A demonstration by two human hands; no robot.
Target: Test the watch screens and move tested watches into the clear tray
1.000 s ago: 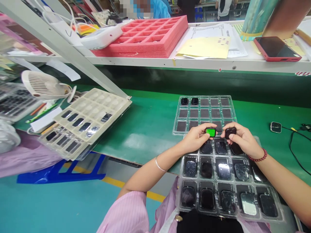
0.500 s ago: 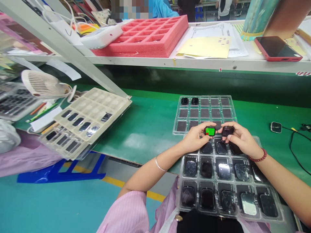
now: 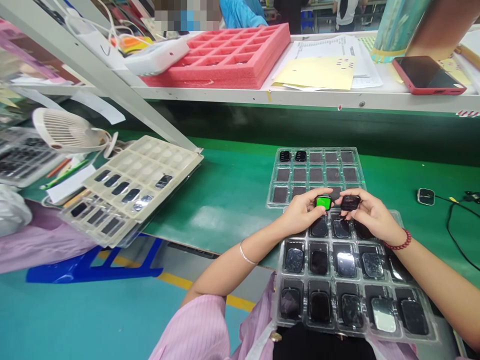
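Between the fingers and thumb of my left hand (image 3: 305, 212) is a smartwatch body with a lit green screen (image 3: 323, 202). My right hand (image 3: 369, 215) grips a second smartwatch body, its screen dark (image 3: 350, 202), just to the right of the first. Both are held above the far edge of a clear plastic tray (image 3: 333, 334) whose pockets hold several dark watch bodies. Beyond my hands lies another clear tray (image 3: 270, 192), with two black watch pieces (image 3: 292, 156) in its far left pockets.
To the left, cream trays (image 3: 150, 175) of watch pieces overhang the bench edge beside a small fan (image 3: 67, 130). A wired watch (image 3: 426, 196) lies at right. The shelf (image 3: 225, 95) above carries a pink foam tray (image 3: 240, 60), papers and a phone (image 3: 429, 75). A co-worker's blue sleeve (image 3: 243, 12) shows behind.
The left watch's screen goes from green with a red patch to green in the part that shows. Both hands have shifted very slightly left. The co-worker beyond the shelf has moved left.
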